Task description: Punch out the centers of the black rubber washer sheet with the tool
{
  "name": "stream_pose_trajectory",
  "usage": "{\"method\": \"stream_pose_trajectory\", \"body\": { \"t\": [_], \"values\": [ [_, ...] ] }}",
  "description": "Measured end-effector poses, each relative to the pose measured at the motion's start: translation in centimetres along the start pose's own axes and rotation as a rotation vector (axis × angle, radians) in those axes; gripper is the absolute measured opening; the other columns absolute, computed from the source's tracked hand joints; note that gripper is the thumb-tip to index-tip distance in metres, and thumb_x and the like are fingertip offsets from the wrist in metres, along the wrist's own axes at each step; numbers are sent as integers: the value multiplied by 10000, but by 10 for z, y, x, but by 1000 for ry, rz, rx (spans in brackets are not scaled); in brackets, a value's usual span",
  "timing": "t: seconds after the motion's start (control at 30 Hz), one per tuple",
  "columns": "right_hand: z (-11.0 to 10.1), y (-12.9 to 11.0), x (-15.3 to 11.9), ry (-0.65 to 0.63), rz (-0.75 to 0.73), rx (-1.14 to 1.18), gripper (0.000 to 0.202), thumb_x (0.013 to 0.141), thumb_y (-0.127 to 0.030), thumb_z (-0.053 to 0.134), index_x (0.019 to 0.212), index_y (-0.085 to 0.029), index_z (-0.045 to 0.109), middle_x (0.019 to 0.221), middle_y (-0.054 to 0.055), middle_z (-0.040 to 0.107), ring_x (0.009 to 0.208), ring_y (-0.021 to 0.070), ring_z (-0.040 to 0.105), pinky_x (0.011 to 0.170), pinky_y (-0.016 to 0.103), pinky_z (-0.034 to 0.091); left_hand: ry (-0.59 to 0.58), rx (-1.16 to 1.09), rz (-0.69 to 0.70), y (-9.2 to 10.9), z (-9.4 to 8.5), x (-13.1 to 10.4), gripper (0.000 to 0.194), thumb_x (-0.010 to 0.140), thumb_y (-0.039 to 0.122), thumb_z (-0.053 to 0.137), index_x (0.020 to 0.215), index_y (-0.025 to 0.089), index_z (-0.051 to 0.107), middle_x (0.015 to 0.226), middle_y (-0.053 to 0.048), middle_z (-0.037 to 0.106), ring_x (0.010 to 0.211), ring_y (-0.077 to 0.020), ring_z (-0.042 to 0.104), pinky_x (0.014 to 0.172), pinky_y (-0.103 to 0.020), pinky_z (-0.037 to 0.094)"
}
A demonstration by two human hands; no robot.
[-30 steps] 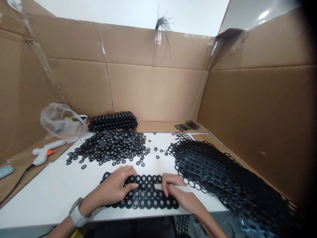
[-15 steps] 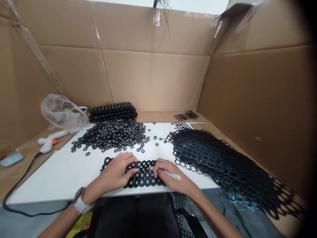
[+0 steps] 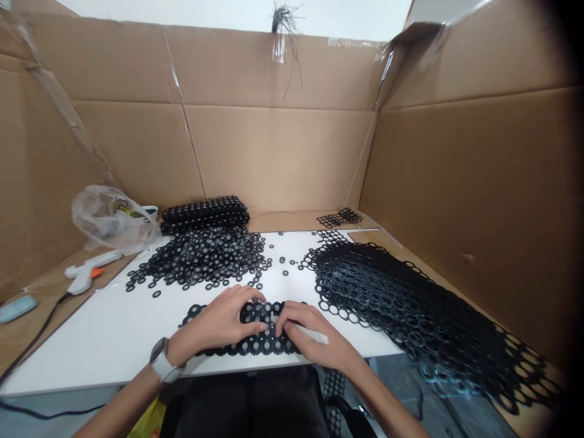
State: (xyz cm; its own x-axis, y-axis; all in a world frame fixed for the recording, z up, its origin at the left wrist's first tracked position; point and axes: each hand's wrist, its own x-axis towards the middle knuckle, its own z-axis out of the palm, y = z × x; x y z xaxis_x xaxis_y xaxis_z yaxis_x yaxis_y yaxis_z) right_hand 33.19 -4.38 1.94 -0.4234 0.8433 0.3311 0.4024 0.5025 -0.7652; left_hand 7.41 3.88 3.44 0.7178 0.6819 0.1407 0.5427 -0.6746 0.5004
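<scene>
Our left hand (image 3: 219,322) presses flat, fingers spread, on the ring sheet (image 3: 249,331) at the board's (image 3: 114,334) near edge; our right hand (image 3: 310,337) pinches a white stick (image 3: 303,330). We should hold the sheet steady and poke squarely.

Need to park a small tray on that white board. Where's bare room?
Free: the near-left of the white board, bordered by the loose black ring pile, the left hand and the white glue gun. Crowded: the right side under the black punched mesh heap, and the centre where both hands press the black ring sheet.
</scene>
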Motion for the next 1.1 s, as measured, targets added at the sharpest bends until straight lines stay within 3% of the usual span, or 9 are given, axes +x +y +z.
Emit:
{"method": "stream_pose_trajectory", "body": {
  "t": [0.13, 0.23, 0.4, 0.5, 0.6, 0.9, 1.1],
  "values": [
    [0, 0, -1, 7, 6, 0, 293, 1022, -69, 498, 989, -211, 752, 991, 10, 697, 919, 159, 677, 865, 263, 477, -22, -34, 34, 11, 10, 20, 421, 879, 488, 844, 1185, 244, 690, 1157, -62, 735, 1080, -302, 660, 928, -381, 488],
    [0, -2, -1, 29, 23, 27, 308, 982, -48, 505, 968, -212, 765, 973, 7, 715, 896, 158, 688, 847, 260, 481, -67, -76, -19, 8, 16, 29, 404, 846, 488, 869, 1112, 229, 710, 1058, -49, 721, 987, -278, 661, 838, -344, 489],
    [-4, 3, -3, 175, 63, 78, 306, 811, 1, 482, 735, -204, 696, 777, -16, 689, 735, 150, 653, 718, 251, 450, -82, -83, -57, -2, 22, 30, 390, 829, 573, 869, 866, 215, 718, 911, -18, 651, 915, -251, 629, 787, -317, 464],
    [-7, 7, -7, 243, 73, 59, 273, 769, -12, 451, 663, -204, 613, 705, -21, 657, 680, 149, 622, 687, 259, 425, -48, -125, -52, -4, 25, 27, 438, 840, 632, 846, 932, 218, 736, 955, -24, 657, 937, -251, 628, 822, -326, 479],
    [-7, 6, -10, 227, 65, 29, 248, 780, -34, 461, 649, -203, 586, 686, -23, 641, 660, 146, 609, 662, 258, 410, -27, -159, -51, -6, 27, 24, 446, 900, 649, 783, 1035, 226, 748, 996, -35, 668, 969, -258, 634, 876, -353, 483],
    [-6, 5, -12, 189, 42, -21, 237, 843, -29, 502, 737, -200, 627, 771, -29, 654, 701, 131, 606, 684, 253, 401, -43, -217, -28, -9, 30, 24, 347, 965, 577, 744, 1024, 235, 744, 1018, -49, 706, 1017, -269, 627, 936, -378, 454],
    [1, 5, -11, 125, -80, -334, 191, 932, -69, 539, 817, -209, 599, 819, -16, 612, 751, 151, 545, 668, 297, 327, -16, -274, -10, -5, 27, 24, 256, 976, 460, 758, 912, 218, 705, 950, -22, 702, 962, -237, 632, 903, -349, 448]
  ]
}}
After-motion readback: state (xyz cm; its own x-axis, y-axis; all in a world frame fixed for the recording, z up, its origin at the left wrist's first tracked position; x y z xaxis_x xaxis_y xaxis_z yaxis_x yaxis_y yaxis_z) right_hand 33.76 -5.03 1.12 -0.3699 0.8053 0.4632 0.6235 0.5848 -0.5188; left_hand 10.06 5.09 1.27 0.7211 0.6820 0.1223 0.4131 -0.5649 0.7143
